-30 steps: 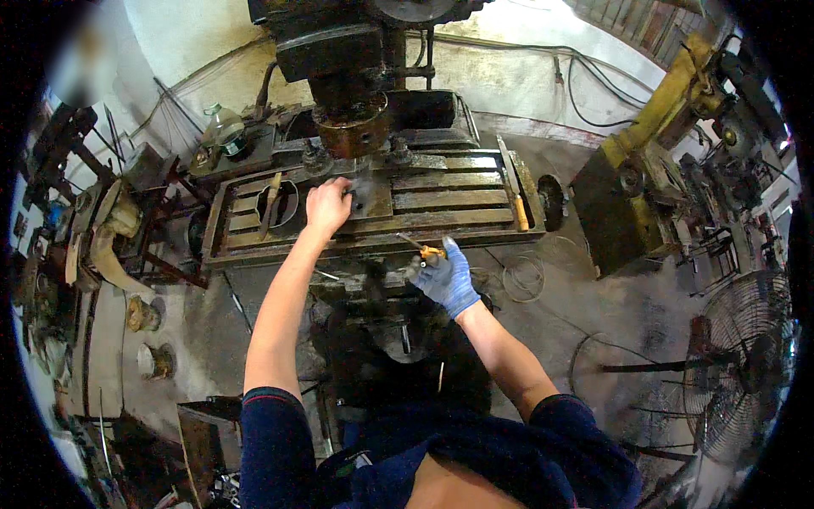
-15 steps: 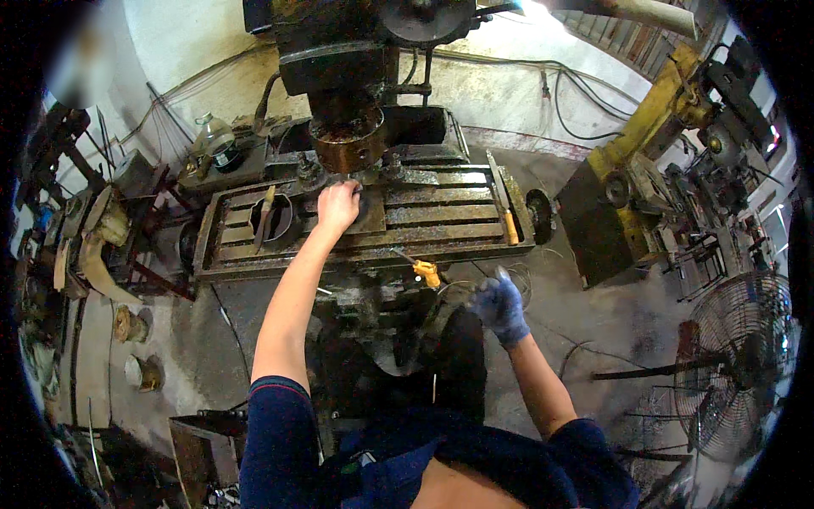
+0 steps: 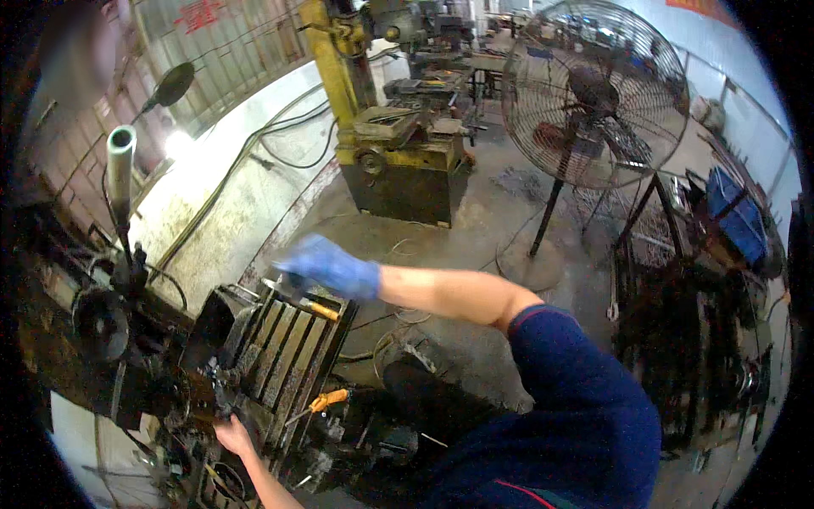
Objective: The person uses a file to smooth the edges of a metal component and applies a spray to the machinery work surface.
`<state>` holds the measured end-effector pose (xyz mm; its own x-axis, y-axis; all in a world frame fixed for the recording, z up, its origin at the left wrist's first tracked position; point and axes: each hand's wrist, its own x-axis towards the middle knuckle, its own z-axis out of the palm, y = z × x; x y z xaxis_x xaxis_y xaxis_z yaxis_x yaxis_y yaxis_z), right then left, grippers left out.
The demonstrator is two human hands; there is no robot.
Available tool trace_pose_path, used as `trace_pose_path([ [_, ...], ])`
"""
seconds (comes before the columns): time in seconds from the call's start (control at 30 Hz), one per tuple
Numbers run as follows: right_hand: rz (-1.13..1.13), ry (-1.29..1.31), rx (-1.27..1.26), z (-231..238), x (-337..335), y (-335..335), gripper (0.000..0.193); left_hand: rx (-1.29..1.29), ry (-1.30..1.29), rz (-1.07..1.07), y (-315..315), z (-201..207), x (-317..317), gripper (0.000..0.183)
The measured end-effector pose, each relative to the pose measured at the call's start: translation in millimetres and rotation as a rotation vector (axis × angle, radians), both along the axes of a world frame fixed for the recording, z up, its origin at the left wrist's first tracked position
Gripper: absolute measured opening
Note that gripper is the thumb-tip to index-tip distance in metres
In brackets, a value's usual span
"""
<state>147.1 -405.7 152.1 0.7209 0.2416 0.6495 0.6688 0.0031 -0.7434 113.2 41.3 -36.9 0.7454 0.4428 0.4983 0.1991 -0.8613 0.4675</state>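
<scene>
My left hand (image 3: 233, 437), bare, is at the milling machine's table, close under the dark spindle head (image 3: 197, 399). Its fingers are closed, and what they hold, if anything, is hidden. My right hand (image 3: 326, 267), in a blue-grey glove, is raised over the right end of the slotted machine table (image 3: 284, 343). Motion smears its fingers, so their grip does not show. Just beneath it lies a long tool with an orange handle (image 3: 324, 311). Nearer me, a yellow-handled tool (image 3: 329, 399) sits at the table's front edge. A round container (image 3: 225, 483) stands beside my left forearm.
A large caged fan (image 3: 598, 93) stands on the floor to the right. Beyond the table is a yellow and black machine (image 3: 405, 170). Cables (image 3: 254, 157) run along the white wall. A blue crate (image 3: 736, 212) is at the far right.
My view has swung to the right. My right hand has moved from beside the table's front up over its right end. My left hand stays by the spindle.
</scene>
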Motion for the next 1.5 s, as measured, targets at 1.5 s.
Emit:
trace_pose_path([
  [1.5, 0.124, -0.32, 0.318, 102.2, -20.1, 28.5, 0.039, -0.386, 0.137, 0.086, 4.8, -10.9, 10.5, 0.034],
])
